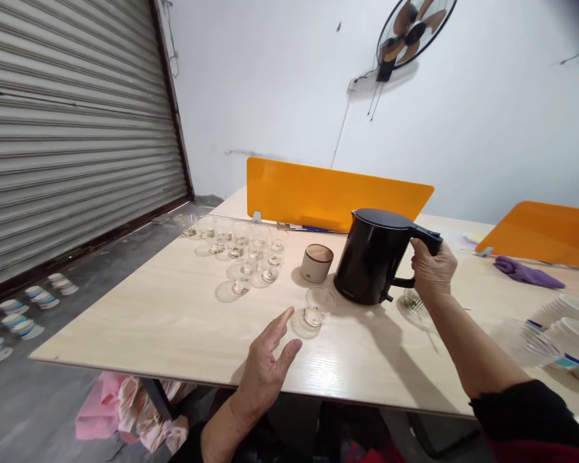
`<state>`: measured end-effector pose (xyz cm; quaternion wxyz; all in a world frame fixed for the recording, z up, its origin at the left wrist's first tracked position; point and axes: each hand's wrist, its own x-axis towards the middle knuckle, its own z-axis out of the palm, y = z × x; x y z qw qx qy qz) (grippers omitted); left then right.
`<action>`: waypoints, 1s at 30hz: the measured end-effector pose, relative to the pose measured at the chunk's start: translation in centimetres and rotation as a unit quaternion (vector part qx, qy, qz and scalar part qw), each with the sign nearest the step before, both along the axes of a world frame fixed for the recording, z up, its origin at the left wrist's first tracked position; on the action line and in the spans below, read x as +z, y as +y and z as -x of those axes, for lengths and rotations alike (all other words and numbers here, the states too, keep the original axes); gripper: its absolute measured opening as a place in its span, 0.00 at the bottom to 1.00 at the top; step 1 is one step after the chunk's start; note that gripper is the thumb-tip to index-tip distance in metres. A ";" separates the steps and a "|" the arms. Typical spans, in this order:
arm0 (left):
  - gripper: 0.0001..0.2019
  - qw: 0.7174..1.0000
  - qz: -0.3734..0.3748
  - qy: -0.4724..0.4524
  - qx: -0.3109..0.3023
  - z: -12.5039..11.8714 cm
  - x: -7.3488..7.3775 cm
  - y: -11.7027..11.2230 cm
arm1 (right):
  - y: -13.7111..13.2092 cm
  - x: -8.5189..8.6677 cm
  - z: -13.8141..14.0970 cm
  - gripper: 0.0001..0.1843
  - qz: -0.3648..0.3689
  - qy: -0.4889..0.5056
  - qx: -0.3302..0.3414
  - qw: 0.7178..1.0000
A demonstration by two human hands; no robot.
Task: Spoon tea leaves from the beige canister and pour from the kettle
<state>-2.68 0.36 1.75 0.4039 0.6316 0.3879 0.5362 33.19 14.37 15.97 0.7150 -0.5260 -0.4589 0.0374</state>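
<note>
My right hand (pixel 431 270) grips the handle of a black electric kettle (pixel 374 257) that stands upright on the light wooden table (pixel 174 321). My left hand (pixel 267 363) hovers open over the table's near edge, its fingers pointing at a small clear glass cup (pixel 317 307) just left of the kettle's base. A beige ceramic cup (pixel 317 262) stands behind that glass. Farther left, several small clear glass cups (pixel 244 252) stand in a cluster.
Orange dividers (pixel 328 193) stand along the table's back. A glass strainer (pixel 415 302) lies under my right wrist. White bowls (pixel 567 328) are stacked at the right edge, a purple cloth (pixel 525 271) behind them. Small bowls (pixel 19 312) sit on the floor, and pink fabric (pixel 120 411) lies under the table.
</note>
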 end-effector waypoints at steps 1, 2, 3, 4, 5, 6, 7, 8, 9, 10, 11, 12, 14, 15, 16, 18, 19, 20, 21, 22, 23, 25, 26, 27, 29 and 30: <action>0.28 1.000 0.000 0.009 -0.003 0.0 -0.1 0.2 | 0.4 -0.1 -0.2 0.19 -0.006 0.006 0.009 1.000; 0.28 1.000 -0.001 0.018 -0.007 0.1 -0.2 0.5 | 0.8 -0.2 -0.5 0.18 -0.011 0.013 0.016 1.000; 0.29 1.000 -0.001 0.027 -0.013 0.1 -0.3 0.7 | 1.2 -0.2 -0.8 0.18 -0.015 0.020 0.021 0.999; 0.29 0.999 0.002 0.034 -0.018 0.1 -0.5 0.8 | 1.5 -0.3 -1.1 0.17 -0.014 0.023 0.025 0.999; 0.29 0.999 0.006 0.041 -0.022 0.0 -0.7 1.0 | 1.9 -0.4 -1.6 0.16 -0.013 0.026 0.026 0.999; 0.29 0.999 0.011 0.046 -0.025 0.0 -0.8 1.1 | 2.3 -0.4 -2.0 0.16 -0.012 0.027 0.028 0.999; 0.29 0.998 0.017 0.050 -0.028 0.0 -1.0 1.3 | 2.6 -0.4 -2.5 0.16 -0.010 0.027 0.032 0.999; 0.29 0.998 0.022 0.053 -0.030 0.0 -1.2 1.3 | 3.0 -0.5 -3.0 0.16 -0.008 0.026 0.037 0.999; 0.29 0.998 0.026 0.053 -0.031 0.0 -1.3 1.4 | 3.4 -0.4 -3.6 0.16 -0.004 0.023 0.043 0.999; 0.29 0.998 0.030 0.053 -0.032 0.0 -1.4 1.5 | 3.7 -0.4 -4.0 0.17 0.001 0.018 0.049 0.999; 0.30 0.998 0.035 0.050 -0.034 0.0 -1.5 1.5 | 4.0 -0.4 -4.5 0.17 0.009 0.014 0.054 0.998; 0.30 0.998 0.039 0.046 -0.035 0.0 -1.6 1.6 | 4.2 -0.3 -4.9 0.17 0.019 0.011 0.059 0.998; 0.30 0.997 0.051 0.037 -0.037 0.1 -1.7 1.7 | 4.4 -0.3 -5.5 0.18 0.041 0.011 0.068 0.997; 0.30 0.997 0.057 0.034 -0.038 0.1 -1.6 1.7 | 4.4 -0.4 -5.7 0.18 0.052 0.013 0.073 0.996; 0.29 0.997 0.063 0.032 -0.038 0.1 -1.6 1.8 | 4.4 -0.5 -5.9 0.19 0.062 0.017 0.078 0.995; 0.29 0.996 0.072 0.032 -0.037 0.1 -1.5 1.8 | 4.2 -0.7 -6.2 0.21 0.080 0.024 0.083 0.993; 0.29 0.996 0.076 0.032 -0.037 0.1 -1.5 1.9 | 4.2 -0.9 -6.3 0.22 0.088 0.028 0.085 0.992; 0.30 0.996 0.080 0.031 -0.036 0.1 -1.5 1.9 | 4.2 -1.0 -6.4 0.22 0.094 0.033 0.087 0.991; 0.30 0.995 0.085 0.029 -0.037 0.1 -1.5 1.9 | 4.2 -1.1 -6.4 0.23 0.097 0.038 0.088 0.991; 0.30 0.995 0.090 0.025 -0.037 0.0 -1.5 2.0 | 4.2 -1.2 -6.4 0.23 0.097 0.042 0.091 0.990; 0.31 0.995 0.094 0.020 -0.037 0.0 -1.5 2.0 | 4.3 -1.2 -6.4 0.23 0.095 0.047 0.094 0.990; 0.31 0.994 0.098 0.014 -0.038 -0.1 -1.5 2.1 | 4.4 -1.2 -6.2 0.22 0.088 0.052 0.102 0.990; 0.31 0.994 0.098 0.013 -0.038 -0.2 -1.6 2.1 | 4.5 -1.1 -6.1 0.22 0.084 0.053 0.106 0.989; 0.31 0.994 0.097 0.013 -0.038 -0.2 -1.6 2.2 | 4.6 -1.1 -6.0 0.22 0.082 0.052 0.109 0.989; 0.31 0.994 0.098 0.018 -0.038 -0.2 -1.7 2.3 | 4.7 -1.1 -5.8 0.22 0.081 0.047 0.116 0.989; 0.31 0.994 0.098 0.019 -0.038 -0.2 -1.7 2.3 | 4.9 -1.0 -5.7 0.22 0.082 0.044 0.117 0.989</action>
